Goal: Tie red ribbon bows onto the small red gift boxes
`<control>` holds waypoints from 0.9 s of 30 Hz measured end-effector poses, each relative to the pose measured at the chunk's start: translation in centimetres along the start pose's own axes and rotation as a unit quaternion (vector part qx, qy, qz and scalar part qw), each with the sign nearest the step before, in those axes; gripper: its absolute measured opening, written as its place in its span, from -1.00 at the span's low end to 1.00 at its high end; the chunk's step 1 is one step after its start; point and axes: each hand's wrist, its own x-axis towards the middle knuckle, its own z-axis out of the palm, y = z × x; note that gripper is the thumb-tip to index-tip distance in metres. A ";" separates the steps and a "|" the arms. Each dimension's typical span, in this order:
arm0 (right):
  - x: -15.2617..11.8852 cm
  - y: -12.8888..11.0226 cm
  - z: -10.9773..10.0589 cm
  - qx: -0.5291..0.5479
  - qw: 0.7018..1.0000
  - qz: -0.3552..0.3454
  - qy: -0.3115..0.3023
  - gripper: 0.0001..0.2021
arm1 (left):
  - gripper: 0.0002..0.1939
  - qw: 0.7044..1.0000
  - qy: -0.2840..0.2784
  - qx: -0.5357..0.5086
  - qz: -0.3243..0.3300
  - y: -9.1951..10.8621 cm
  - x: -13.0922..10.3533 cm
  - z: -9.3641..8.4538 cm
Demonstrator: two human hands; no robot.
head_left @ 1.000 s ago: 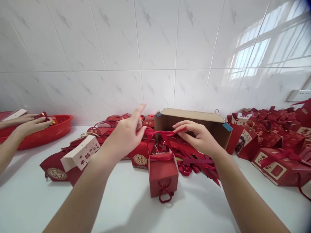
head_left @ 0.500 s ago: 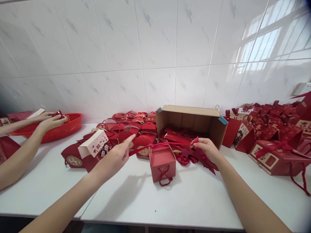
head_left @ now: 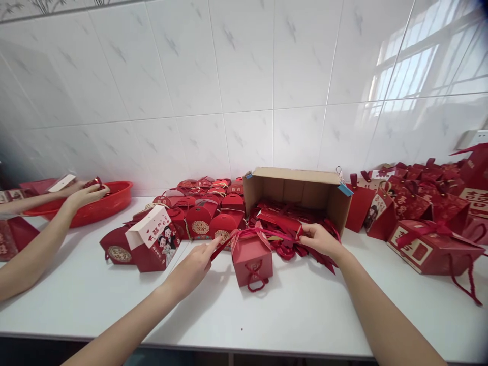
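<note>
A small red gift box [head_left: 251, 263] with a twisted cord handle on its near side stands on the white table in front of me. Across its top runs a red ribbon [head_left: 249, 232], reaching out to both sides. Left of the box, my left hand [head_left: 196, 264] is closed on one ribbon end, its index finger pointing forward. To the right, my right hand [head_left: 318, 239] pinches the other end between thumb and fingers, just over a heap of loose red ribbons [head_left: 292, 249]. That held end is hard to pick out against the heap.
Behind the box, a cardboard carton [head_left: 297, 174] lies on its side with red packaging inside. Several red boxes [head_left: 200, 226] fill the left; gift bags and boxes [head_left: 434, 249] line the right. A co-worker's hands [head_left: 86, 195] hold something shiny red over a red basin [head_left: 114, 203].
My left hand has come in closer to the box. My right hand has dropped slightly toward the loose ribbons, and the ribbon now sits lower on the box top.
</note>
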 end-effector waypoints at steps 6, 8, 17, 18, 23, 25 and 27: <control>0.0 -0.1 -0.2 -0.048 0.999 0.007 0.020 -0.96 | -0.41 1.000 0.004 0.009 0.000 -0.5 -0.2 0.5; 0.0 0.0 -0.5 -0.059 0.998 0.012 0.029 -0.95 | -0.41 1.000 0.000 0.003 -0.009 -0.6 -0.2 0.6; 0.2 0.7 -1.3 -0.128 0.989 0.052 0.061 -0.89 | -0.41 0.999 -0.004 -0.015 -0.046 -0.9 -0.3 0.4; 0.2 0.9 -1.3 -0.139 0.986 0.059 0.067 -0.87 | -0.40 0.999 -0.001 -0.016 -0.050 -1.1 -0.4 0.4; 0.3 1.5 -1.6 -0.198 0.969 0.091 0.117 -0.84 | -0.39 0.997 0.000 -0.018 -0.071 -2.3 -0.9 0.4; 0.3 1.6 -1.6 -0.222 0.959 0.102 0.142 -0.83 | -0.39 0.997 -0.003 -0.020 -0.074 -2.4 -1.1 0.3; 0.3 1.4 -1.5 -0.246 0.949 0.108 0.167 -0.84 | -0.41 0.997 0.004 -0.018 -0.073 -2.1 -1.0 0.0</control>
